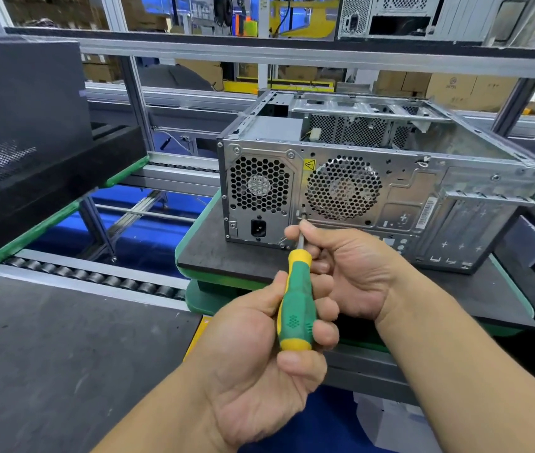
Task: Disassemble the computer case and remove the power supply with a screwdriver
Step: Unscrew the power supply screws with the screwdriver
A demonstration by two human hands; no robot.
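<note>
An open metal computer case [423, 191] lies on its side on a black pallet [207, 253], rear panel toward me. The power supply [259, 197] sits at the panel's left end, with a honeycomb grille and a black socket. My left hand [259, 364] grips the green-and-yellow handle of a screwdriver [295, 305]. My right hand [351, 269] pinches its metal shaft between thumb and fingers. The tip meets a screw at the power supply's lower right corner, beside the round fan grille [344, 188].
A black case panel [21, 125] rests on a green-edged pallet at the left. A roller conveyor [96, 276] runs between the pallets. A dark grey bench top [47, 354] fills the lower left. Another case [390, 14] stands on the upper shelf.
</note>
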